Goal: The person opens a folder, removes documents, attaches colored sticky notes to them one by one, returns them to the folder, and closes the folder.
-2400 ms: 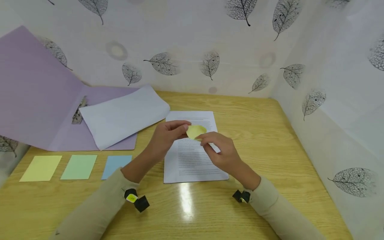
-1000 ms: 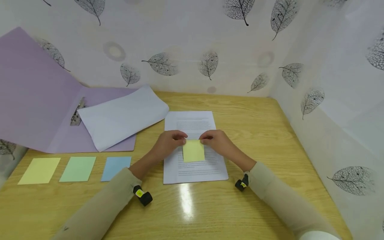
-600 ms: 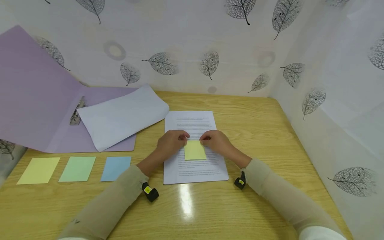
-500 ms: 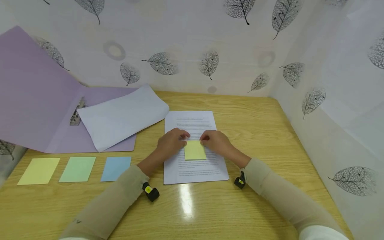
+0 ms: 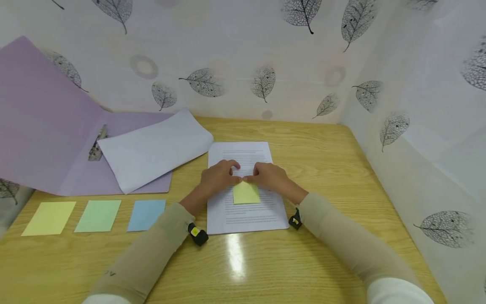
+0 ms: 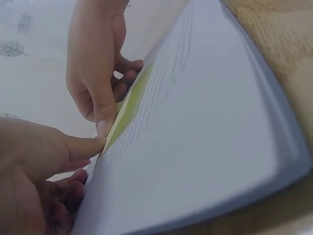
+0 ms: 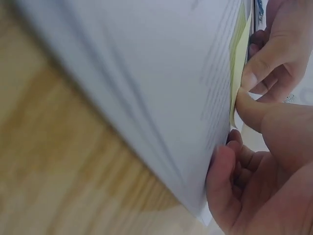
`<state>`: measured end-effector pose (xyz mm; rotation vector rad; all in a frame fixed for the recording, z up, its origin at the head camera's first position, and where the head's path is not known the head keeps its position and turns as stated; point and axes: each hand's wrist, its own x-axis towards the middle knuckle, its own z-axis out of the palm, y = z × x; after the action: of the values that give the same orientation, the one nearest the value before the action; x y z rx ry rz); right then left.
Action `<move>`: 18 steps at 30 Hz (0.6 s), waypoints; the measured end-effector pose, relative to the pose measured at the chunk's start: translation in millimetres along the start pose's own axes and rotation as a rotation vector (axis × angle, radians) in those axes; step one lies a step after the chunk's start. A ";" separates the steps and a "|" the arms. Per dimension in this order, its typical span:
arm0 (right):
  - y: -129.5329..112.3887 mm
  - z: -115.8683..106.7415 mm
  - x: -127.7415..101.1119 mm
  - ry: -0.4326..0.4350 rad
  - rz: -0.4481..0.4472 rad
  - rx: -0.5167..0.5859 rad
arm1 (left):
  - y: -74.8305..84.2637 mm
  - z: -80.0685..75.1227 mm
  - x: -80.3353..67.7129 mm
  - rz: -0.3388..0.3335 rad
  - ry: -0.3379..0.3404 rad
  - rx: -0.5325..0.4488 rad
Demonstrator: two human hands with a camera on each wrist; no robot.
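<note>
Both of my hands are down on the printed sheet in the middle of the worktop, meeting at the top edge of the yellow sticky note. My left hand has its thumb stretched out flat along that top edge while the other fingers curl loosely toward the page, so this grip is pressing, not pinching. My right hand mirrors it, thumb tip pushing down on the same edge, fingers folded beside it. The thumbs are almost touching each other right over the note. The note lies flat on the text, a little below the middle of the page. From the left wrist view the note shows as a thin yellow-green strip under the two thumbs; the right wrist view shows the same strip at the paper's far edge. Off to my left, an open purple folder leans against the leaf-patterned wall with a loose white sheet curling over it. Nearer me sit three cards in a row: yellow, green, blue.
</note>
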<state>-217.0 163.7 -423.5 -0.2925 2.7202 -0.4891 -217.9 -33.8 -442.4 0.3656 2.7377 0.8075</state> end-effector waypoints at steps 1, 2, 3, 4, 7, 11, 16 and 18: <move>0.5 -1.0 -0.2 -0.007 0.004 0.003 | -0.3 0.2 0.2 0.006 -0.001 0.002; 1.4 -2.5 -0.9 -0.014 0.005 0.014 | -1.0 -0.1 0.4 0.012 -0.004 0.001; 2.9 -4.1 -1.8 -0.020 0.006 0.025 | -2.1 -0.3 0.3 0.020 -0.006 -0.001; 5.0 -5.8 -2.7 -0.026 0.008 0.037 | -3.7 -0.8 0.1 0.030 -0.010 0.001; 12.6 -11.9 -5.7 -0.041 0.018 0.067 | -7.9 -3.3 -2.3 0.063 -0.024 0.001; 22.9 -17.5 -8.5 -0.047 0.027 0.059 | -11.4 -7.4 -6.9 0.088 -0.049 -0.021; 29.2 -18.8 -10.3 -0.041 0.004 0.052 | -15.5 -7.3 -8.9 0.093 -0.059 -0.075; 31.4 -18.5 -10.8 -0.039 0.008 0.060 | -15.1 -6.5 -9.7 0.101 -0.060 -0.101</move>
<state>-218.6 200.9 -415.5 -0.2722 2.6625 -0.5564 -213.4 -52.3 -443.8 0.5013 2.6292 0.9407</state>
